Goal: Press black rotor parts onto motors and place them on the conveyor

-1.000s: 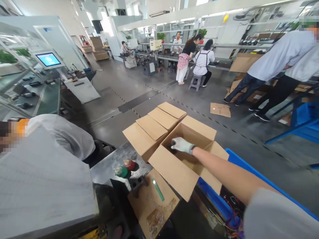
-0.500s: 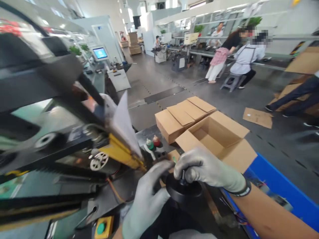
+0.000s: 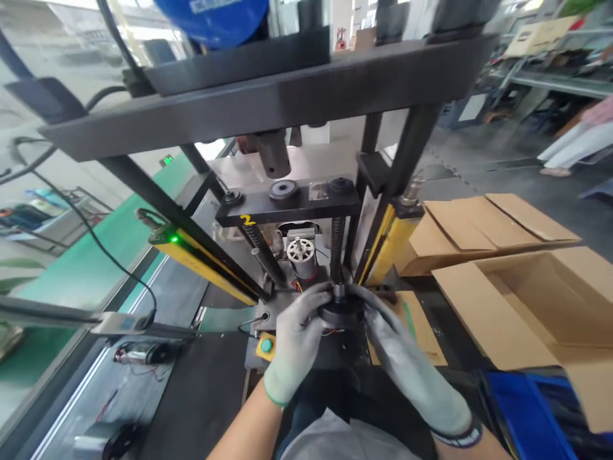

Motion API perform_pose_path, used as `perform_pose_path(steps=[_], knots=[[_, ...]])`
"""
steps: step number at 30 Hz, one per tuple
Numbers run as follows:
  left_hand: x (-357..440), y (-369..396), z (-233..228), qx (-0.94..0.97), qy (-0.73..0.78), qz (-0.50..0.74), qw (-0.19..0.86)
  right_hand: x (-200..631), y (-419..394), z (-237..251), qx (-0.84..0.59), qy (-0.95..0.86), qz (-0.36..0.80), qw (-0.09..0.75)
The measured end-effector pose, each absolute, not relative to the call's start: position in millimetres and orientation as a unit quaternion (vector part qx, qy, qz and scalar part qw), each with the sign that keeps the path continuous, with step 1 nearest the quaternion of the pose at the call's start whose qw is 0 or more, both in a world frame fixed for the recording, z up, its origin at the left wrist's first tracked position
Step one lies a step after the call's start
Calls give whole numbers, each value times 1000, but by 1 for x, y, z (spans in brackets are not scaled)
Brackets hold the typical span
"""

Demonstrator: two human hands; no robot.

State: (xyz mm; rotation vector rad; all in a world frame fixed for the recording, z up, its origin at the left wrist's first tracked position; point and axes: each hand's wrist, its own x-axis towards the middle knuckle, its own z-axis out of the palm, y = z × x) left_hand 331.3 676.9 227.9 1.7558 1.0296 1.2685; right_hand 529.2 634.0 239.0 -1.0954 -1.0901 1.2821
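Note:
Between my two gloved hands is a round black disc-shaped part (image 3: 339, 314) with a short metal-tipped hub standing up from its middle. My left hand (image 3: 304, 332) grips its left rim, thumb in front and fingers behind. On the other side, my right hand (image 3: 387, 332) curls over the right rim, its fingertips partly hidden behind the hub. Just beyond, a small electric motor (image 3: 301, 257) with a slotted round top stands upright in the press (image 3: 282, 96). Above that motor hangs the press's cylindrical ram (image 3: 275, 156).
Yellow sensor bars (image 3: 204, 265) flank the press, and a green button (image 3: 266, 345) in a yellow box sits by my left hand. Cardboard boxes (image 3: 498, 313) and a blue bin (image 3: 531, 409) stand at right. Motors (image 3: 143, 352) lie along the conveyor at left. A person's legs (image 3: 572, 140) show far right.
My view has swung left to face the press. The black part has come along in front of it. My right hand has shifted from the hub to the part's right rim.

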Motion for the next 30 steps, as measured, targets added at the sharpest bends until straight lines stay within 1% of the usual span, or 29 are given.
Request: perform_pose_path(steps=[2, 5, 8, 12, 17, 26, 30], knots=[[318, 692, 231, 711, 406, 483, 310, 505, 654, 238, -451, -476, 514, 553], [304, 727, 238, 739, 415, 479, 230, 478, 705, 238, -436, -525, 419, 599], [298, 769, 230, 733, 410, 504, 202, 460, 762, 230, -407, -569, 334, 632], [298, 814, 195, 697, 389, 551, 244, 442, 816, 203, -389, -586, 273, 656], [301, 835, 162, 668, 378, 575, 285, 432, 835, 173, -388, -553, 265, 688], [296, 833, 159, 659, 308, 593, 344, 433, 831, 169, -380, -568, 267, 680], [296, 837, 155, 635, 280, 598, 401, 435, 834, 163, -362, -565, 276, 688]])
